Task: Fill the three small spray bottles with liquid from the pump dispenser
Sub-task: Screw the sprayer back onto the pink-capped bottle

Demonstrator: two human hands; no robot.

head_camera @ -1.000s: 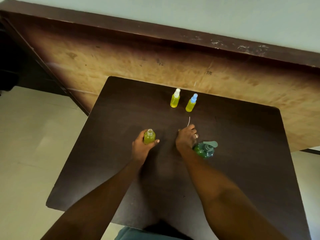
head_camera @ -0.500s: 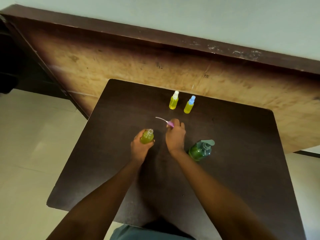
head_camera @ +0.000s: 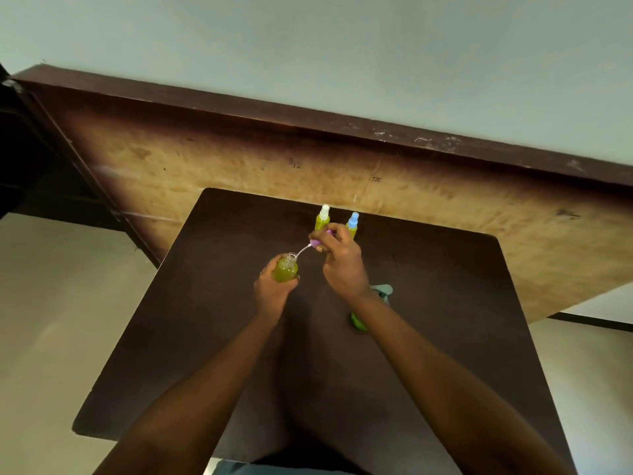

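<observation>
My left hand (head_camera: 274, 289) grips an uncapped small bottle (head_camera: 286, 268) of yellow-green liquid, lifted and tilted above the dark table (head_camera: 445, 303). My right hand (head_camera: 342, 258) pinches a pink spray cap (head_camera: 317, 240); its thin white dip tube (head_camera: 303, 250) reaches to the open neck. Two capped yellow bottles stand at the table's far edge, one white-topped (head_camera: 323, 217) and one blue-topped (head_camera: 352, 223), partly behind my right hand. The green pump dispenser (head_camera: 380, 293) stands mostly hidden behind my right forearm.
A large wooden panel (head_camera: 239, 159) with a dark top edge leans right behind the table's far edge. Pale floor (head_camera: 51, 320) lies to the left and right of the table.
My right hand picked up the pink spray cap from the table and carried it up toward the open bottle. My left hand raised and tilted that bottle. The view zoomed closer.
</observation>
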